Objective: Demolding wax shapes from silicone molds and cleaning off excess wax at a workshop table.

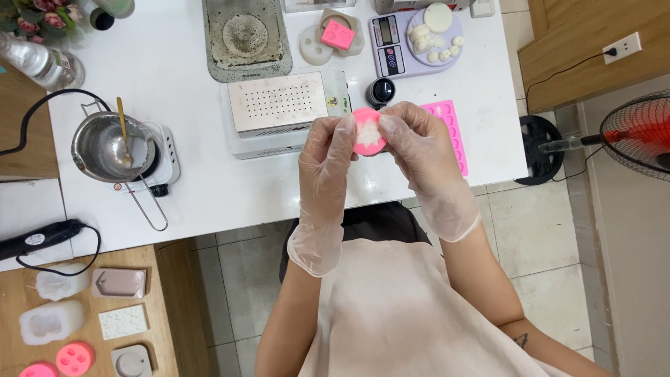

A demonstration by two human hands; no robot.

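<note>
Both gloved hands pinch a round pink mold (pixel 368 132) w/ a white star-shaped piece in it, held up over the table's (pixel 195 77) front edge. Left hand (pixel 326 164) grip is closed on its left rim, right hand (pixel 419 143) closed on the right rim, fingertips pressing in. Just behind: a metal perforated plate box (pixel 279 105), a pink tray mold (pixel 452 129) under the right hand, a scale (pixel 412 42) w/ white pieces. Further left, a steel pot (pixel 112 148) w/ spoon on a small hotplate.

Glossy white table (pixel 209 188), steel pot (pixel 112 148)
</note>
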